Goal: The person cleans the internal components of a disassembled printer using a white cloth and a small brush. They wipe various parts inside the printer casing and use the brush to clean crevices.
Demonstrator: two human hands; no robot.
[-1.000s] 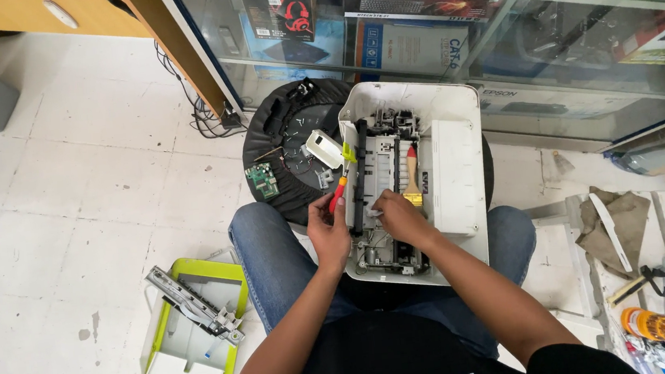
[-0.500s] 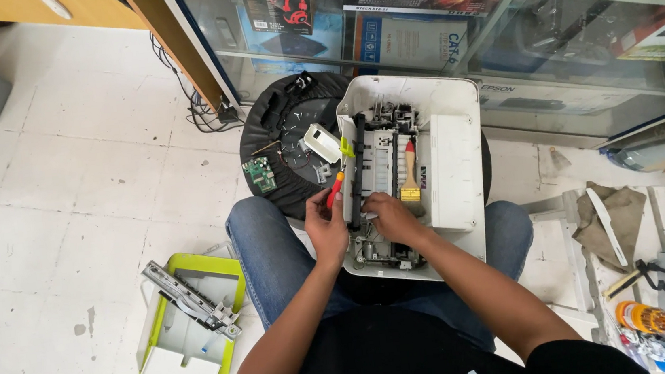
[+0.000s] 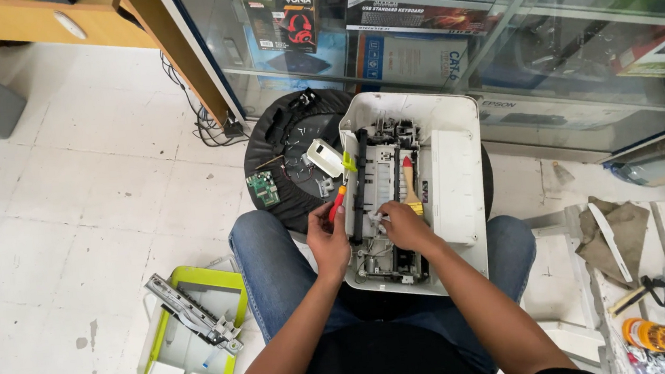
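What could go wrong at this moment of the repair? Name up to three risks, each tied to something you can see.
The opened printer rests across the person's knees, so it might tip or slide. The screwdriver in the left hand could slip into the exposed mechanism where the right hand works. Loose parts on the black stool, such as the green circuit board, could get knocked off.

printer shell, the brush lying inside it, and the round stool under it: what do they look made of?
Printer shell: looks like moulded plastic, matte off-white, with rounded corners and smooth flat panels.
Brush: handle looks like pale wood with a red tip, bristles tan; fibre type too small to tell.
Round stool: black top, probably vinyl or fabric padding; faint sheen, soft creases near the rim.
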